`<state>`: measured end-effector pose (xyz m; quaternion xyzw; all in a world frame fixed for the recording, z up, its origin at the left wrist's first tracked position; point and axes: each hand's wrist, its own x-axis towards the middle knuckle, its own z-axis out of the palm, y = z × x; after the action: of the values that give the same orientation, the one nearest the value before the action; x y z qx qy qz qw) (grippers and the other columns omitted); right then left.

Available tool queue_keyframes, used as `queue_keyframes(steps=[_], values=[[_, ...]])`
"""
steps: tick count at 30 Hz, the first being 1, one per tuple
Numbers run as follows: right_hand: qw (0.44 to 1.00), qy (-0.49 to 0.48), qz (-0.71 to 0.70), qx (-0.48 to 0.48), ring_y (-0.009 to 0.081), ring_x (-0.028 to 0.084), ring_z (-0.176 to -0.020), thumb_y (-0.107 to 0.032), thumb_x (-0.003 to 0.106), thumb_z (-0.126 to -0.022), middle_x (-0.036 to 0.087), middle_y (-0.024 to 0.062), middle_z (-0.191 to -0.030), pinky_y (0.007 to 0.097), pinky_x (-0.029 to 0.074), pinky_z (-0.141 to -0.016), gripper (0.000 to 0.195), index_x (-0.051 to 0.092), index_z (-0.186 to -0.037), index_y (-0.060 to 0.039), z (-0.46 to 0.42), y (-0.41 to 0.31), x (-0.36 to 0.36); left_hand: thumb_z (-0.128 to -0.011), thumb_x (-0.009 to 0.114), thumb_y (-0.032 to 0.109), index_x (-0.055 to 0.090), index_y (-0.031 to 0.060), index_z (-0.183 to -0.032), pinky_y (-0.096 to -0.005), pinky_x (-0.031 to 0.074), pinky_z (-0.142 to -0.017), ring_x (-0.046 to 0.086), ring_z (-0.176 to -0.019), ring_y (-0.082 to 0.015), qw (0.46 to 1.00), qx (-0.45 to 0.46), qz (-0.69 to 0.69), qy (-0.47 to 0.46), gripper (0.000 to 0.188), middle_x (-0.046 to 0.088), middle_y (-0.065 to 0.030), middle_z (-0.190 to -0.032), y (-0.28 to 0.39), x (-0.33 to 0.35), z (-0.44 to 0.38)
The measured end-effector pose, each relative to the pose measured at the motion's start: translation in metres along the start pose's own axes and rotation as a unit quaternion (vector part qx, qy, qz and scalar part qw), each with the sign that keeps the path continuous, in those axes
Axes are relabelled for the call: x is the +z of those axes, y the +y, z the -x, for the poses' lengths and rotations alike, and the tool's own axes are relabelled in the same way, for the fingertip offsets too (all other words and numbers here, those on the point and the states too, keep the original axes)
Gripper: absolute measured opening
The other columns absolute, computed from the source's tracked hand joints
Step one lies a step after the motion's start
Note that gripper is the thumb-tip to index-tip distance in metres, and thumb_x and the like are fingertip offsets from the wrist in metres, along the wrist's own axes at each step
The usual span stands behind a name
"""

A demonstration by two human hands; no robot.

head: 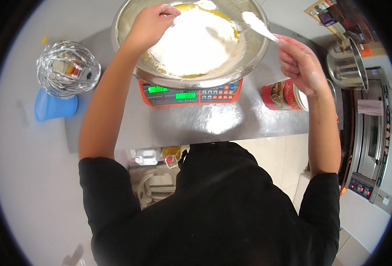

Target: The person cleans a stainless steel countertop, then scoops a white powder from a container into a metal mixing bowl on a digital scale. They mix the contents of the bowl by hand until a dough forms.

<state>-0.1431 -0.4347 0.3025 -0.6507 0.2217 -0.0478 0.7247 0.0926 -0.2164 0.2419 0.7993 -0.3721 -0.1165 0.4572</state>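
A large metal mixing bowl [199,82] holds white powder [196,46] with yellow liquid showing round its edge. It rests on a digital kitchen scale [189,96] with lit green displays. My left hand [154,25] is over the bowl's left side, fingers curled together; whether anything is between them cannot be told. In my right hand [300,63], beyond the bowl's right rim, is a white spoon [257,25] heaped with white powder, its bowl end over the rim. Below that hand a red printed can [280,96] lies near the right of the metal table.
A cream-smeared wire whisk [68,68] stands head up in a blue container [55,104] at left. Another metal bowl [345,65] is at right, near an oven [370,139]. Plastic jugs [147,157] sit below the metal table [182,128].
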Motion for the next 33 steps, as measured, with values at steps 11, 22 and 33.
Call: queue_keyframes(steps=[11, 22, 33], values=[[0.987, 0.146, -0.005, -0.069, 0.0009, 0.028, -0.047, -0.015, 0.049, -0.088, 0.036, -0.0062, -0.061, 0.0153, 0.021, -0.041, 0.031, 0.051, -0.113, 0.0027, 0.085, 0.005, -0.091, -0.088, 0.05, 0.023, 0.058, -0.0005, -0.106, -0.0264, 0.04, -0.085, 0.055, -0.092, -0.014, 0.998, -0.025, 0.047, 0.02, 0.031, 0.061, -0.0059, -0.1, -0.001, 0.014, -0.007], [0.872, 0.315, 0.362, -0.099, 0.0174, 0.054, -0.069, -0.008, 0.048, -0.084, 0.058, 0.0081, -0.078, 0.027, 0.043, -0.065, 0.033, 0.05, -0.116, 0.0008, 0.122, 0.081, -0.147, -0.086, 0.049, 0.018, 0.058, 0.001, -0.108, -0.0267, 0.035, -0.092, 0.052, -0.103, -0.0158, 0.995, -0.026, 0.082, 0.042, 0.029, 0.059, -0.0072, -0.107, 0.068, 0.038, 0.0], [0.828, 0.333, 0.422, -0.16, 0.02, 0.049, -0.069, 0.004, 0.05, -0.077, 0.048, 0.0094, -0.078, 0.0285, 0.042, -0.066, 0.043, 0.055, -0.116, -0.0144, 0.125, 0.096, -0.158, -0.089, 0.044, 0.01, 0.058, -0.0002, -0.105, -0.028, 0.036, -0.093, 0.052, -0.103, -0.0168, 0.996, 0.038, 0.063, 0.054, 0.024, 0.059, -0.0072, -0.106, 0.139, 0.075, 0.034]])
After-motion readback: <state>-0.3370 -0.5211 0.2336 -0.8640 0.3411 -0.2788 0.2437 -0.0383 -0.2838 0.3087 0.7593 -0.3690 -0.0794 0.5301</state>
